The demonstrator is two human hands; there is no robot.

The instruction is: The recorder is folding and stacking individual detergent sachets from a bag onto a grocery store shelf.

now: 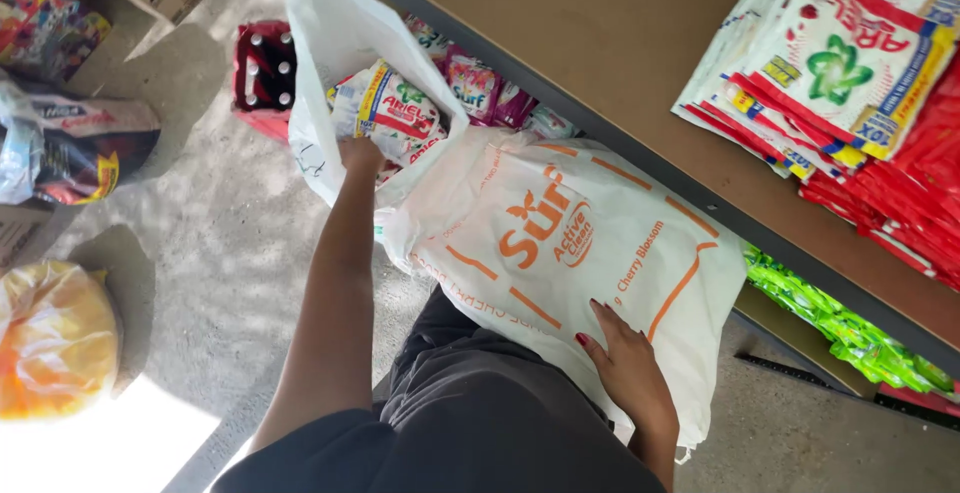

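Note:
A big white plastic sack [560, 243] with orange print rests against my lap, below the edge of a wooden shelf. My left hand [360, 158] reaches into its open mouth and closes on small detergent sachets [395, 108] inside. My right hand [625, 363] lies flat on the sack's lower side with fingers spread, steadying it. The sack's inside is mostly hidden by its folded rim.
A brown shelf board [600, 43] carries stacks of red and white sachets [850, 73]. Green packets [850, 333] lie under it. A red crate of bottles [265, 68] stands on the concrete floor. Bags [55, 338] sit at the left.

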